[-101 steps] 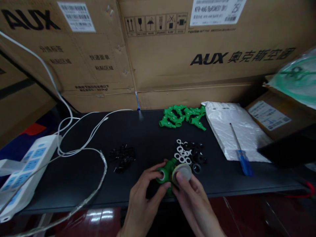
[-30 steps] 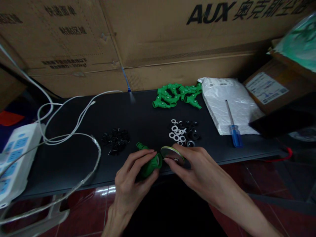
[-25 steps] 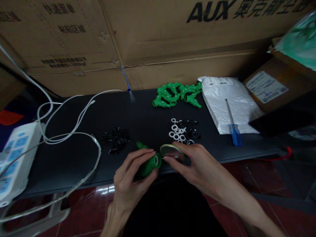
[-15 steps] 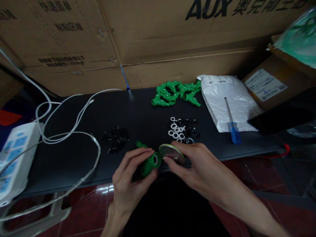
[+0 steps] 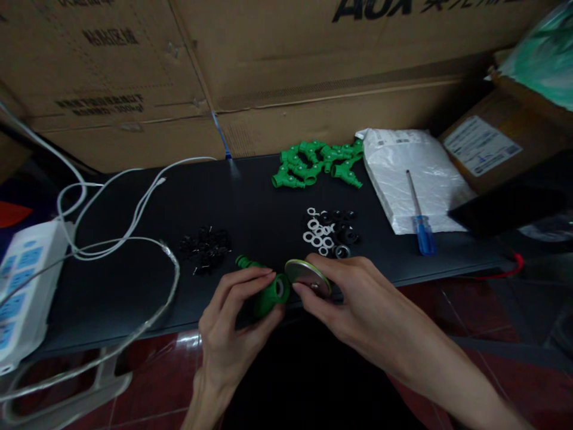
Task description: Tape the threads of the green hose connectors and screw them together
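Cardboard boxes [image 5: 277, 54] wall in the far edge of a black worktop [image 5: 250, 203], and red floor tiles show below its near edge. No container holds the parts; they lie loose in heaps: green fittings [image 5: 316, 162] at the far edge, white and black rings [image 5: 326, 230] mid-worktop, small black pieces [image 5: 205, 246] left of them. A white padded bag [image 5: 409, 176] lies toward the right end with a blue-handled screwdriver [image 5: 418, 218] across it. White cables [image 5: 111, 221] loop over the left end beside a power strip [image 5: 22, 280]. Bare worktop lies open between the heaps.

At the near edge, the left hand [image 5: 237, 325] has its grip closed around a green fitting [image 5: 266, 292]; the fitting's long axis runs left-far to right-near, its open mouth facing right. The right hand [image 5: 358, 304] pinches a round metal disc [image 5: 308, 276], tilted, its edge just beside that mouth; whether they touch I cannot tell.
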### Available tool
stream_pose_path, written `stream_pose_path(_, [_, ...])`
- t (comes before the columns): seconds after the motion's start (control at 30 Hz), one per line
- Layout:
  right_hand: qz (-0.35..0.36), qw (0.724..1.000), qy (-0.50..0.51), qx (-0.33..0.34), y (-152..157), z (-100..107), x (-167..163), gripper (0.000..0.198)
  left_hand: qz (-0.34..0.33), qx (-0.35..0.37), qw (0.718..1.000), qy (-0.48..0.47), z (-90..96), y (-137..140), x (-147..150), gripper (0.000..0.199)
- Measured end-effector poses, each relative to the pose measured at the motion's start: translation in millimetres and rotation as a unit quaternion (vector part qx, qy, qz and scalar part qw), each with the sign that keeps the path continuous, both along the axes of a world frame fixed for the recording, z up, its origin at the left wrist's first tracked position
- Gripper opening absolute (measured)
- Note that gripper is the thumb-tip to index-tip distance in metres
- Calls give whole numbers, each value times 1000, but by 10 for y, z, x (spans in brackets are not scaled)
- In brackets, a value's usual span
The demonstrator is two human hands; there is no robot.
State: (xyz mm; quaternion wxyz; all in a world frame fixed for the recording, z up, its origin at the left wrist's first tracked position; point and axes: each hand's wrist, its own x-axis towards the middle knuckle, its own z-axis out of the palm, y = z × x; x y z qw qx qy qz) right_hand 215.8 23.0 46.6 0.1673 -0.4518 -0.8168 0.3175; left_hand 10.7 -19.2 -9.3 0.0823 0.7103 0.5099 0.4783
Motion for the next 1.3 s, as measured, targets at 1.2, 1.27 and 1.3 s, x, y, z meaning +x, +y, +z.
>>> stream_pose_path(1.2, [3,844,337,-418,188,-99,15,21,-8,-6,997,-83,-39,-48,44,38])
stream_pose_path(1.27, [2,834,348,-428,178,-117,18,21,-6,-13,995,-94,-53,-57,40,40])
stream_pose_path(1.3, [1,831,352,-430,175,-123,17,22,-5,-19,995,-99,-60,-62,37,40])
